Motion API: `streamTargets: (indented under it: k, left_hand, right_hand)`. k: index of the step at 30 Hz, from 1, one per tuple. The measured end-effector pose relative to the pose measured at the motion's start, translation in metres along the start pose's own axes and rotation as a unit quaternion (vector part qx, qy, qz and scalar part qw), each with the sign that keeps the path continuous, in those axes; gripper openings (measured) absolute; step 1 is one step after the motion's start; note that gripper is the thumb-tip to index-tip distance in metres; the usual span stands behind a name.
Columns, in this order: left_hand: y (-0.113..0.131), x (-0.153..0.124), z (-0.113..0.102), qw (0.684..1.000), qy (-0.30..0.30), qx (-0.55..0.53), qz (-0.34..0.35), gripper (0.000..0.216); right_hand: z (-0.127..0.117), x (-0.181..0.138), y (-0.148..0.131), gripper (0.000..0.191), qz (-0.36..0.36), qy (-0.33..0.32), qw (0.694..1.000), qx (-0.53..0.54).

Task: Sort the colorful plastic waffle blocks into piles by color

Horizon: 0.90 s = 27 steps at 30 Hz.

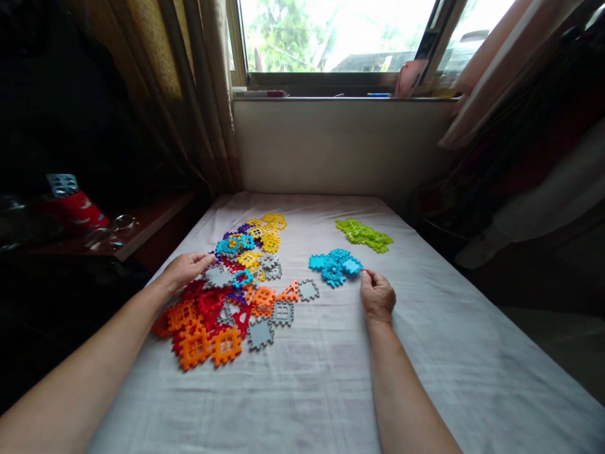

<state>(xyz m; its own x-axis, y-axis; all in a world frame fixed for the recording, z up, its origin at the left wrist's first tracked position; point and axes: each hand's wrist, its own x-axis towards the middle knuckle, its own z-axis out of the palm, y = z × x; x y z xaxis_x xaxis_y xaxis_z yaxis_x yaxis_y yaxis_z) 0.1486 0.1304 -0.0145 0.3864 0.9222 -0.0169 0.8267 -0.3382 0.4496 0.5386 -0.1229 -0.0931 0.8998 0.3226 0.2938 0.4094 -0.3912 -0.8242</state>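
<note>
My left hand (188, 271) is closed at the left edge of a mixed pile of toothed plastic building tiles. Its fingertips meet beside a purple tile and a grey tile (218, 275); what they pinch, if anything, is hidden. The pile holds red tiles (210, 304), orange tiles (225, 345), yellow tiles (271, 241) and a few blue ones. My right hand (377, 295) is closed, thumb and finger on the right corner of a blue building tile (350, 265). That tile lies in a small group of blue tiles (333, 273).
Green tiles (363, 235) form a separate heap farther back on the right. The pieces lie on a pale cloth-covered surface (302, 391). A dark side table (151, 224) with a red container (80, 210) stands left. Beyond are a wall, a window and curtains (212, 94).
</note>
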Motion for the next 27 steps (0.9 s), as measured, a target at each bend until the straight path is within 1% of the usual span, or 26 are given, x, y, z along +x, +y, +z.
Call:
streamTargets:
  k: [3,5,9,13,18,22,25,27]
  left_hand:
    - [-0.005,0.028,-0.012,0.997,0.043,0.054,-0.047,0.052]
    - [-0.003,0.048,-0.013,0.994,0.051,0.072,-0.060,0.048]
    - [0.006,0.081,0.001,0.990,0.042,0.112,-0.070,0.055]
    - [0.010,0.101,0.017,0.987,0.013,0.148,-0.061,0.063]
    - [0.005,0.112,0.019,0.982,-0.036,0.180,-0.052,0.054]
    - [0.002,0.112,0.014,0.980,-0.041,0.185,-0.061,0.044]
    - [-0.001,0.106,0.003,0.981,-0.032,0.174,-0.078,0.035]
    - [-0.003,0.099,-0.010,0.983,-0.022,0.161,-0.090,0.030]
  right_hand:
    - [0.001,0.000,0.002,0.047,-0.017,0.008,1.000,-0.005]
    - [0.003,-0.001,0.003,0.049,-0.026,0.014,1.000,-0.008]
    - [0.004,-0.001,0.003,0.052,-0.025,0.018,1.000,-0.005]
    - [0.005,0.002,0.004,0.052,-0.015,0.013,1.000,0.005]
    - [0.006,0.005,0.003,0.051,-0.012,0.014,1.000,0.019]
    - [0.006,0.006,0.002,0.050,-0.020,0.011,1.000,0.016]
    - [0.006,0.007,0.002,0.050,-0.022,0.011,1.000,0.019]
    - [0.007,0.007,0.002,0.050,-0.021,0.012,0.999,0.021]
